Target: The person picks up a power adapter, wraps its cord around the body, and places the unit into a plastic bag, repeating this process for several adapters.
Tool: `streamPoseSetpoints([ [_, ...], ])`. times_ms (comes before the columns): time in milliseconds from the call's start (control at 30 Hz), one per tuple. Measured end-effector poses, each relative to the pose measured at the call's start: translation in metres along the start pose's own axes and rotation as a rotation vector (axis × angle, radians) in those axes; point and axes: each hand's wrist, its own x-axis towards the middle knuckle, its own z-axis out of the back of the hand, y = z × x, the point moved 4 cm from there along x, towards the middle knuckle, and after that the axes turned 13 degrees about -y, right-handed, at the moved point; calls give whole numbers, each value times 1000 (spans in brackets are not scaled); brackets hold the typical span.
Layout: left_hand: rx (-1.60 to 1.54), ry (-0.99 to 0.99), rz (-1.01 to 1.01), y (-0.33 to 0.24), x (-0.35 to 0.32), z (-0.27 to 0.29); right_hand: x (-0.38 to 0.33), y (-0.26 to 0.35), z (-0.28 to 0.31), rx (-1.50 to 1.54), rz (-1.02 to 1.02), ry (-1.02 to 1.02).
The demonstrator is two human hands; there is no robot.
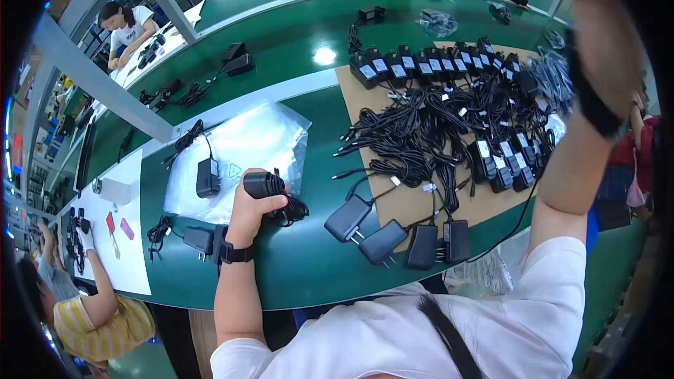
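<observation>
- Gripping a black power adapter w/ coiled cord, left hand is closed round it, over the green table.
- Right hand raised high at frame edge; blurred, can't tell open or closed.
- More adapters on cardboard sheet nearby.

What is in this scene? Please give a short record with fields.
Place: green workbench
Left hand: grips a black power adapter with its coiled cord
Right hand: raised high at the picture's rim, grip unclear
Nearby: clear plastic bags, cardboard sheet with many black adapters and cables
Others: a person's arm at the left
</observation>
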Motion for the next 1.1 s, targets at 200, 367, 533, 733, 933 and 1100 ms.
streamPoseSetpoints([
  [200, 13, 14, 7, -1, -5, 12, -43, -233, -158, -518, -246, 620],
  [367, 16, 28, -8, 0, -3, 13, -147, -393, -239, -824, -379, 1122],
  [533, -11, 39, -6, 2, 0, 12, -168, -430, -243, -982, -431, 985],
  [733, 0, -8, 40, 1, -6, 18, -21, -295, -144, -1015, -160, 662],
  [933, 15, -17, 36, -7, -4, 4, -19, -204, 23, 15, -1060, -214],
  [1100, -4, 10, -3, 0, -1, 6, -14, -70, 85, 135, -828, -2],
])
